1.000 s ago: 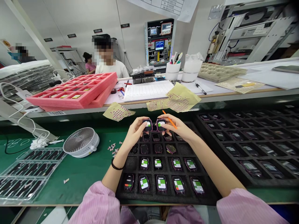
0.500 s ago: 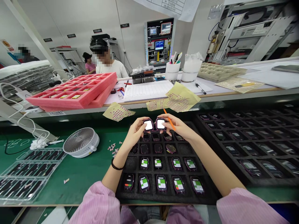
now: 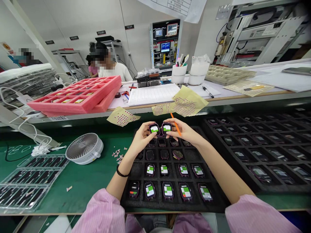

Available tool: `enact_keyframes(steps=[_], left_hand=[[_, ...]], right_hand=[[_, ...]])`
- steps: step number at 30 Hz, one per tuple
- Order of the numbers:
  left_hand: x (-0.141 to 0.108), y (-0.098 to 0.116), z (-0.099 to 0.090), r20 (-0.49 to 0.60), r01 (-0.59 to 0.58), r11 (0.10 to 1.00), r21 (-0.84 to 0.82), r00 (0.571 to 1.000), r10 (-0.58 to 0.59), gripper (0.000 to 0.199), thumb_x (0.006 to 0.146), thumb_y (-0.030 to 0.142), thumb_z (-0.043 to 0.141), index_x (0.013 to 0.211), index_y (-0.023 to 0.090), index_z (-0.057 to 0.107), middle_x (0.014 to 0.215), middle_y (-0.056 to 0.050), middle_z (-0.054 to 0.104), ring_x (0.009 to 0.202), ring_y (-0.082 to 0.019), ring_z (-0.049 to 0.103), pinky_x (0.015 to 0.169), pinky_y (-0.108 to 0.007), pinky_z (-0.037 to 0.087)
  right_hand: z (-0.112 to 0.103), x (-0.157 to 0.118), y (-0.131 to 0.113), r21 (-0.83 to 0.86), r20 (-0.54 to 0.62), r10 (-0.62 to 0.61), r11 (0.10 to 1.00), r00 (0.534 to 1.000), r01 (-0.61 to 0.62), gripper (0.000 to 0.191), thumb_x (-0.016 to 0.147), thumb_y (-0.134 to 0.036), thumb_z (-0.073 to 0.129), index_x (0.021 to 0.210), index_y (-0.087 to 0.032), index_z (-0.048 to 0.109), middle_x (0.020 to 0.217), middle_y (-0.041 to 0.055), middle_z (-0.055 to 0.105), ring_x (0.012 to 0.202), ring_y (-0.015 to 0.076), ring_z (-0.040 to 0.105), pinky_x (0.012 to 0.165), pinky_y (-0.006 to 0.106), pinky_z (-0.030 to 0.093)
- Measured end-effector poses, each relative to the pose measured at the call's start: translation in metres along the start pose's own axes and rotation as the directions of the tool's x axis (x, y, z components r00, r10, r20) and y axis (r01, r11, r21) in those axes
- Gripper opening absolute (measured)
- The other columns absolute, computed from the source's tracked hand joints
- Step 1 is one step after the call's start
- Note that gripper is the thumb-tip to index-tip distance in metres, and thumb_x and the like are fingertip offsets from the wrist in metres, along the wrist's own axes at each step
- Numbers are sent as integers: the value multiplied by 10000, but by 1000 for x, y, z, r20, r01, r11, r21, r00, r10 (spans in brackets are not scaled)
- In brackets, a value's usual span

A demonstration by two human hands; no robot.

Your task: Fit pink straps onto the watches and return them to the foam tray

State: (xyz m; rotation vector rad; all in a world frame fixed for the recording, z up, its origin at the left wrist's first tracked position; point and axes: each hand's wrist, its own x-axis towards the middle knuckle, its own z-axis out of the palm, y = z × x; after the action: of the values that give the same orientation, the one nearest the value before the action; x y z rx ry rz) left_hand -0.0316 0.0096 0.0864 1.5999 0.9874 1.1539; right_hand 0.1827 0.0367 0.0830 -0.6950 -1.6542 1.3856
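My left hand (image 3: 141, 137) grips a purple-rimmed smartwatch (image 3: 154, 128), thumb at its lower edge. Side by side with it, a second smartwatch (image 3: 167, 128) is held in my right hand (image 3: 184, 131), which also has an orange stick (image 3: 176, 124) tucked between its fingers. Both lit screens show white and green blocks. Below my hands lies a black foam tray (image 3: 155, 204) with several watches in its pockets. The front two rows have lit screens, mostly green and white; those farther back are dark.
A second black tray of watches (image 3: 261, 174) lies at right. To the left are a small white fan (image 3: 85, 148), scattered paper bits (image 3: 117, 152) and a clear tray of black parts (image 3: 36, 176). Pink foam trays (image 3: 80, 97) and dotted yellow sheets (image 3: 187, 102) sit along the shelf edge. A co-worker (image 3: 114, 69) is beyond.
Both held watches' screens have gone from plain white to green and white blocks. My hands stay nearly in place; my left thumb has slid lower. The co-worker's head has turned.
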Motion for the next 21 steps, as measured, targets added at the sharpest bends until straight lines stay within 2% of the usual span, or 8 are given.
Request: enact_keyframes(steps=[5,11,16,21], left_hand=[[1,1,2,-30,31,999,-42,999,-33,390,852,375,615,1174,171,538,1054,-88,646,672,-107,635,448,-168,367],[1,2,3,-33,27,998,-55,999,-29,420,823,399,651,1159,167,550,1023,-82,647,664,-106,629,437,-164,365],[2,2,2,-55,31,999,-45,998,-34,364,830,380,642,1115,166,568,995,-62,662,607,-75,587,448,-164,383],[1,4,1,-71,30,999,-15,997,-31,299,894,392,551,1078,162,605,888,-47,674,548,-77,584,427,-177,348]], right_hand=[[2,-1,-2,13,-52,20,1000,998,-20,398,793,-352,711,1138,-215,565,1064,66,595,643,126,662,374,175,412],[1,0,0,0,-81,24,1000,996,-24,394,783,-365,720,1115,-209,576,1029,60,631,586,112,651,370,177,401],[1,0,0,5,-89,43,999,995,-42,375,790,-364,714,1107,-209,584,1071,74,638,575,108,656,373,180,399],[1,0,0,33,-93,31,999,995,-28,323,860,-422,626,1085,-193,587,906,46,643,556,122,654,373,188,409]])
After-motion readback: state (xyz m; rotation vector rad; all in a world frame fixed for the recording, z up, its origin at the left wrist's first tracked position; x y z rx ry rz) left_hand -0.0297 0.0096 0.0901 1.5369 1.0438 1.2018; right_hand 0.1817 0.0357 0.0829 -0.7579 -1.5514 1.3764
